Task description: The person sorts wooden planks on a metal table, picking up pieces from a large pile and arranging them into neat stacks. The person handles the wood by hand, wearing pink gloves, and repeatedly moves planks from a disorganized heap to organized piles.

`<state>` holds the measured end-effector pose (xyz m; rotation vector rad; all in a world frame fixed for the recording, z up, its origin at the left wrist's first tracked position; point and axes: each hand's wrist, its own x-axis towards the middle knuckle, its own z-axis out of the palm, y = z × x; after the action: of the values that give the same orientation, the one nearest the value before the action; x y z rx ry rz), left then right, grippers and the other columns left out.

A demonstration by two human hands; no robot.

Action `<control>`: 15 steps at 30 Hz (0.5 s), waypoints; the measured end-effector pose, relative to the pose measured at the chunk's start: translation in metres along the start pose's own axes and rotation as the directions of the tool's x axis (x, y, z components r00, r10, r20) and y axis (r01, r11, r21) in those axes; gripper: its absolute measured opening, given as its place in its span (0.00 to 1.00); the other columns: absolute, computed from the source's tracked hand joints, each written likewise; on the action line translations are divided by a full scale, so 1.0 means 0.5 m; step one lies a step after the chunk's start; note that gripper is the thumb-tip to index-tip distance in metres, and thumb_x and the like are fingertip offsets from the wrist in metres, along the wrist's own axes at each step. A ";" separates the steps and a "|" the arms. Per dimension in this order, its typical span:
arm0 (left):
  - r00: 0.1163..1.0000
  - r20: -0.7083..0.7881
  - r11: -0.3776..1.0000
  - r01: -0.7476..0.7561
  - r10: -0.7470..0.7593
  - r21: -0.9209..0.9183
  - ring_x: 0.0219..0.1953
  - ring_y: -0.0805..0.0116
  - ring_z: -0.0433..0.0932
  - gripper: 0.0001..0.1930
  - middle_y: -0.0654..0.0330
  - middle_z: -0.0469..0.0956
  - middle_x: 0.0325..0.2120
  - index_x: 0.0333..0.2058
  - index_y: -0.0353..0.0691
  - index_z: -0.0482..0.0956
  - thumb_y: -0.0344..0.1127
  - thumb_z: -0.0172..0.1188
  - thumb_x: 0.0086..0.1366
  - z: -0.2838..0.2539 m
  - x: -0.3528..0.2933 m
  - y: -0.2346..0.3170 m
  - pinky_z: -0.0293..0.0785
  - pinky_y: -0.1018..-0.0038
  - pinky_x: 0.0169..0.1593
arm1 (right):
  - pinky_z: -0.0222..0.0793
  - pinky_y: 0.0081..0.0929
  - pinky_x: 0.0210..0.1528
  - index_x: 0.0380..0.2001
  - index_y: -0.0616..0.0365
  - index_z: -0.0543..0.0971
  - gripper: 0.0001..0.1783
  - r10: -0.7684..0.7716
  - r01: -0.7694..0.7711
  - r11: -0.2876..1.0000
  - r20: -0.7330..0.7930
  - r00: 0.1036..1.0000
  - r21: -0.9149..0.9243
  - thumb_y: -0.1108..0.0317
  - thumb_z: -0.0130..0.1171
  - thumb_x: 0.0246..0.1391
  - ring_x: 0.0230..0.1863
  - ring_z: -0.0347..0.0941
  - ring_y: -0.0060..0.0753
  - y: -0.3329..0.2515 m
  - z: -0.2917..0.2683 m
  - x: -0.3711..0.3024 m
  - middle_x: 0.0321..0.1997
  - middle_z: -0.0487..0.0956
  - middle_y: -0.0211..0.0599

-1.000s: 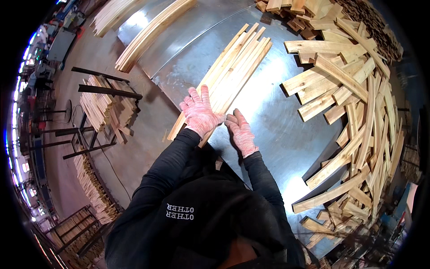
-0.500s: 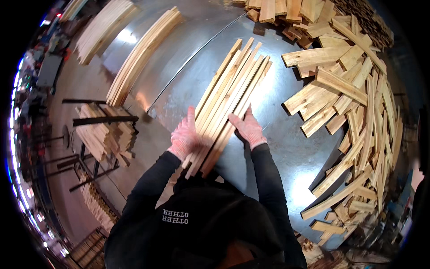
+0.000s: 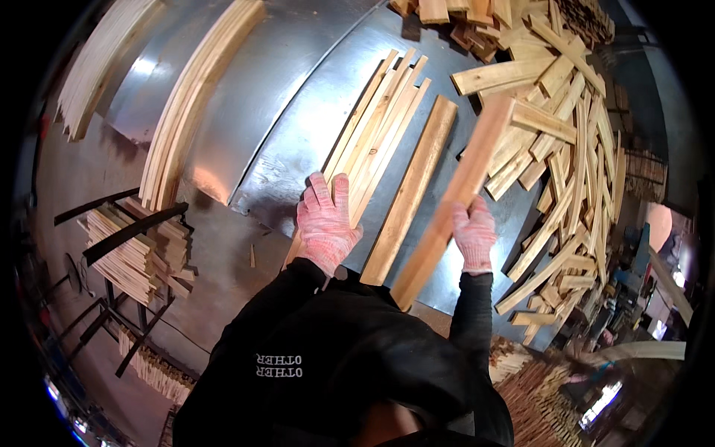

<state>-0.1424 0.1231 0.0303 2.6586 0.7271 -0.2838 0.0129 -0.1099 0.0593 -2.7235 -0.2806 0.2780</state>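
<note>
My left hand, in a pinkish knitted glove, lies flat with its fingers stretched over the near part of a bundle of wooden strips. The strips lie side by side on the metal table. In my right hand, gloved alike, is a wooden board, gripped by its right edge, slanting and smeared by motion. Between the bundle and this board a single wooden board lies apart on the metal, its broad face up.
A jumbled heap of boards covers the table's right side. Neat stacks of strips stand at far left. Beside the table's left edge, a dark metal rack holds more strips. A seam crosses the metal tabletop.
My right hand has moved right, lifting a board off the bundle. Another board now lies separate from the bundle. My left hand has flattened on the strips; the whole view has shifted.
</note>
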 end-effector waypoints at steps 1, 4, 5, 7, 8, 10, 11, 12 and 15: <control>1.000 -0.003 1.000 -0.002 0.002 -0.011 0.62 0.40 0.62 0.58 0.36 0.52 0.66 0.70 0.42 0.51 0.53 0.74 0.44 -0.002 0.008 -0.010 0.63 0.49 0.61 | 0.74 0.50 0.35 0.37 0.56 0.78 0.20 -0.045 0.045 0.999 -0.004 0.999 0.021 0.49 0.59 0.57 0.35 0.80 0.55 -0.024 0.016 0.013 0.30 0.82 0.49; 0.999 -0.008 0.997 -0.042 0.042 -0.058 0.62 0.41 0.63 0.57 0.36 0.54 0.65 0.70 0.38 0.51 0.51 0.74 0.45 -0.048 0.042 -0.056 0.64 0.51 0.62 | 0.73 0.49 0.46 0.42 0.60 0.79 0.27 0.005 0.023 0.982 0.142 0.990 -0.188 0.43 0.55 0.59 0.44 0.78 0.59 -0.115 0.149 0.048 0.40 0.82 0.54; 0.999 -0.045 0.986 -0.013 0.005 -0.168 0.62 0.42 0.63 0.57 0.36 0.54 0.65 0.70 0.40 0.52 0.53 0.73 0.44 -0.052 0.041 -0.063 0.62 0.52 0.63 | 0.71 0.50 0.52 0.46 0.62 0.78 0.33 0.035 -0.027 0.997 0.118 0.992 -0.069 0.39 0.51 0.60 0.49 0.75 0.63 -0.158 0.200 0.051 0.44 0.81 0.59; 0.992 -0.107 0.926 0.025 -0.071 -0.377 0.62 0.43 0.62 0.58 0.36 0.54 0.65 0.70 0.42 0.54 0.57 0.72 0.44 -0.058 0.042 -0.079 0.59 0.53 0.64 | 0.68 0.52 0.56 0.57 0.67 0.72 0.37 -0.020 -0.019 0.980 0.192 0.981 0.197 0.41 0.47 0.64 0.54 0.73 0.67 -0.243 0.245 0.046 0.48 0.79 0.66; 0.995 -0.100 0.998 0.018 -0.024 -0.068 0.63 0.43 0.60 0.58 0.36 0.53 0.65 0.70 0.41 0.53 0.56 0.72 0.43 -0.059 0.035 -0.063 0.55 0.52 0.65 | 0.70 0.49 0.54 0.58 0.68 0.71 0.36 -0.078 0.045 0.961 0.115 0.990 0.271 0.43 0.46 0.65 0.50 0.76 0.63 -0.229 0.278 0.051 0.45 0.80 0.64; 0.996 -0.034 0.994 0.081 -0.078 0.072 0.65 0.43 0.59 0.57 0.37 0.53 0.65 0.70 0.42 0.53 0.55 0.72 0.44 -0.060 0.029 -0.052 0.54 0.51 0.65 | 0.75 0.34 0.42 0.62 0.68 0.68 0.31 -0.042 -0.184 0.765 0.334 0.942 0.617 0.52 0.46 0.68 0.34 0.78 0.43 -0.257 0.234 0.032 0.35 0.82 0.50; 0.997 -0.005 0.987 0.078 -0.079 0.139 0.65 0.43 0.58 0.56 0.37 0.53 0.65 0.70 0.42 0.52 0.54 0.71 0.44 -0.061 0.029 -0.041 0.53 0.50 0.66 | 0.72 0.24 0.32 0.64 0.67 0.66 0.29 -0.133 -0.111 0.686 0.274 0.952 0.719 0.57 0.47 0.68 0.27 0.72 0.27 -0.164 0.323 0.040 0.30 0.79 0.37; 0.996 0.018 0.993 0.087 -0.089 0.085 0.66 0.43 0.57 0.56 0.38 0.53 0.66 0.70 0.43 0.52 0.52 0.71 0.44 -0.058 0.033 -0.048 0.53 0.50 0.66 | 0.71 0.23 0.30 0.64 0.66 0.67 0.28 -0.147 -0.212 0.626 0.380 0.913 0.750 0.58 0.48 0.68 0.26 0.72 0.25 -0.170 0.301 0.031 0.30 0.78 0.35; 0.996 -0.002 0.995 0.094 -0.094 0.039 0.65 0.43 0.58 0.55 0.40 0.53 0.66 0.70 0.45 0.52 0.52 0.71 0.44 -0.052 0.030 -0.068 0.54 0.51 0.65 | 0.69 0.20 0.28 0.64 0.64 0.67 0.27 -0.071 -0.404 0.527 0.513 0.856 0.748 0.61 0.50 0.67 0.25 0.70 0.20 -0.181 0.259 -0.002 0.30 0.77 0.30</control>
<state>-0.1451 0.1676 0.0398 2.6653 0.8563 -0.3267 -0.0321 0.0177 -0.0220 -1.6439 0.0274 0.9129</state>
